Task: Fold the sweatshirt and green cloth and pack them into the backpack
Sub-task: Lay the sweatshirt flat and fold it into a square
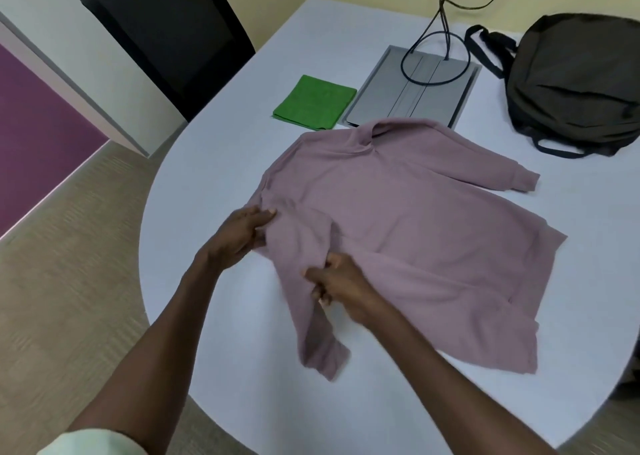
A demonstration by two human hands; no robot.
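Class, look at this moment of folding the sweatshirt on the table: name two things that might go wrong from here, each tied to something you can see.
1. The left hand and right hand bunch one sleeve of the sweatshirt, so the fold may come out creased or uneven.
2. The sweatshirt's hem lies near the table edge; pulling could drag it off.

Cloth [314, 103] behind sweatshirt [408, 219], backpack [575, 80] right.
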